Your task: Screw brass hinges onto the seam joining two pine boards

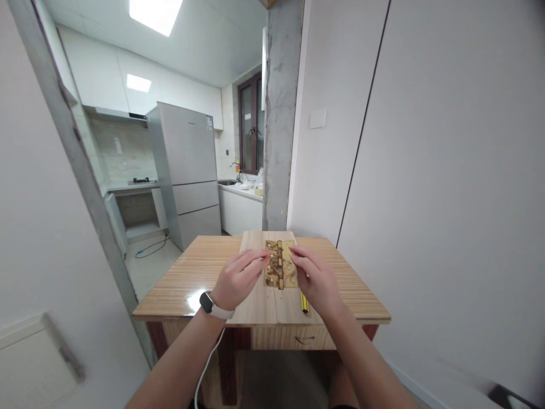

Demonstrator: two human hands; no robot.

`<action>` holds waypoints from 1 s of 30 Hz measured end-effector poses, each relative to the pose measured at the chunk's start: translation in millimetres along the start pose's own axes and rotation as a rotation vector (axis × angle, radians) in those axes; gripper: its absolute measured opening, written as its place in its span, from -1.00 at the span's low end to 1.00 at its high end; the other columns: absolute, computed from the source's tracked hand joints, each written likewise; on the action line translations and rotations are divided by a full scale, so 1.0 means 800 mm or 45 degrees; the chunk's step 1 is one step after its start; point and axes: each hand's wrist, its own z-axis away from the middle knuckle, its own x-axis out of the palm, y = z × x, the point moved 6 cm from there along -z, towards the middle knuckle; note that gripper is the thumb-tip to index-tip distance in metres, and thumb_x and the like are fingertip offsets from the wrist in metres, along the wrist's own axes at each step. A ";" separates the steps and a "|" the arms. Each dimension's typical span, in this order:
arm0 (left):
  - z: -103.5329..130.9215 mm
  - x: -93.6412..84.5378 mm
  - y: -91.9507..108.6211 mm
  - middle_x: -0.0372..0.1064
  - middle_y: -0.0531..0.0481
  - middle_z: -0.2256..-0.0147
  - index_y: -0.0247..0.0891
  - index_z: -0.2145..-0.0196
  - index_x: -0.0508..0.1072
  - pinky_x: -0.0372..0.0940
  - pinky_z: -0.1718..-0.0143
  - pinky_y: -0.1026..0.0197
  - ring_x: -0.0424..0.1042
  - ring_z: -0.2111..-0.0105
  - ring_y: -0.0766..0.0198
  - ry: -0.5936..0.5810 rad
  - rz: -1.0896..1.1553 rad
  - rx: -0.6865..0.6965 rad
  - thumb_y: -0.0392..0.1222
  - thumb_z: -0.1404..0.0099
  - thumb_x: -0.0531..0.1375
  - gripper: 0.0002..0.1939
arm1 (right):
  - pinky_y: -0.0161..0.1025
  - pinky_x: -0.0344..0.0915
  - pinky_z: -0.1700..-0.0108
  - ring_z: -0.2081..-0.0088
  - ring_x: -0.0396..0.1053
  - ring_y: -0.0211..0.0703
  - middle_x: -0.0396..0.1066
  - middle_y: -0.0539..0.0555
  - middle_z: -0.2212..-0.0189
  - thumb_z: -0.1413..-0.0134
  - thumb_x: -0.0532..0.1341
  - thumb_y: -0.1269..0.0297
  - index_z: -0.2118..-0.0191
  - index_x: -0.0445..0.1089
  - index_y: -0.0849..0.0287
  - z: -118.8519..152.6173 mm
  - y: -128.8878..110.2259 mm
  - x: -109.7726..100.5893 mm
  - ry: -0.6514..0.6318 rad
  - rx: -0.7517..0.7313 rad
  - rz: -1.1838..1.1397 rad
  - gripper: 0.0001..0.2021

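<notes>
A worn brass-coloured hinge with dark stains and screw holes [280, 264] lies unfolded on a pale wooden board [255, 307], its barrel pointing away from me. My left hand [241, 277] is at the hinge's left edge, fingers drawn together; whether anything small is between the fingertips cannot be made out. On the other side, my right hand [315, 278] has its thumb and fingers closed at the right leaf's edge, and its fingertips are too small to read. A yellow and black tool [304, 302] rests on the board beside my right hand, partly covered by it.
The board lies on a striped wooden table [353, 295] with a drawer in front. A white cable [208, 363] hangs below my left wrist. Beyond stand a grey pillar [279, 113], a fridge [191, 147] and a sink counter [240, 210]. White panels rise at the right.
</notes>
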 end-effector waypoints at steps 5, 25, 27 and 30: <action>0.000 -0.008 0.009 0.53 -0.15 -0.05 -0.14 -0.01 0.56 0.46 -0.11 0.02 0.52 -0.06 0.11 -0.008 -0.093 0.198 -0.37 -0.40 0.21 -0.71 | -0.05 0.49 -0.10 -0.11 0.48 -0.05 0.49 0.18 -0.11 -0.31 0.18 0.42 -0.07 0.50 0.03 0.008 -0.005 -0.011 -0.006 -0.228 0.197 -0.70; -0.005 -0.019 0.037 0.58 -0.12 0.02 -0.16 -0.15 0.49 0.55 0.05 0.18 0.62 0.10 0.17 0.372 -0.192 0.278 -0.43 -0.35 0.26 -0.55 | -0.01 0.56 -0.01 0.02 0.55 0.04 0.55 0.18 0.01 -0.28 0.22 0.45 -0.11 0.51 0.02 0.005 -0.029 -0.014 0.377 -0.200 0.215 -0.66; -0.009 -0.024 0.035 0.56 -0.12 -0.02 -0.18 -0.18 0.47 0.54 0.00 0.17 0.60 0.04 0.15 0.217 -0.193 0.379 -0.43 -0.35 0.26 -0.54 | -0.02 0.56 0.00 0.03 0.56 0.03 0.57 0.18 0.05 -0.27 0.23 0.46 -0.07 0.53 0.06 -0.002 -0.030 -0.023 0.287 -0.286 0.246 -0.68; -0.015 -0.029 0.033 0.55 -0.12 -0.03 -0.21 -0.16 0.48 0.54 -0.01 0.16 0.59 0.03 0.14 0.144 -0.210 0.408 -0.40 -0.36 0.26 -0.57 | 0.00 0.56 -0.02 0.04 0.56 0.03 0.58 0.19 0.07 -0.27 0.24 0.45 -0.05 0.53 0.09 -0.012 -0.033 -0.032 0.248 -0.334 0.251 -0.72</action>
